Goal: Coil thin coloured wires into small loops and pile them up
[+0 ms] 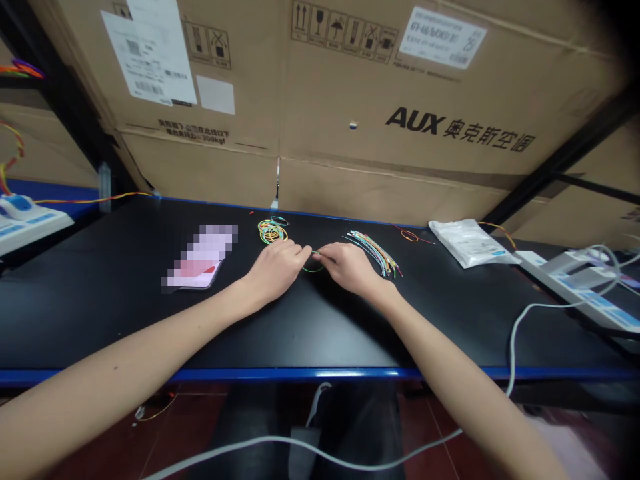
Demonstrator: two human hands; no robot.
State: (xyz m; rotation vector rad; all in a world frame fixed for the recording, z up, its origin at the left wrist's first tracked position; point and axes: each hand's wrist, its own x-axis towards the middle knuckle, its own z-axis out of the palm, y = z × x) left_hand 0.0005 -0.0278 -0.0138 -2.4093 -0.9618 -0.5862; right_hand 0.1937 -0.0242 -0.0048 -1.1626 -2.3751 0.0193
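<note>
The right hand (pixel 347 267) pinches a thin green wire (pixel 311 269) that loops below it, with the left hand (pixel 275 270) curled just beside, its hold unclear. A slipped pinch could drop the wire among the coloured wire bundle (pixel 374 254) at right.

Your green wire (pixel 313 269) makes a thin loop. The coil of wires (pixel 273 231) is yellow, green and blue. The bunch of wires (pixel 375 253) has many bright colours. The black table (pixel 100 280) has a blue edge. The brown box (pixel 400 167) has black letters.
</note>
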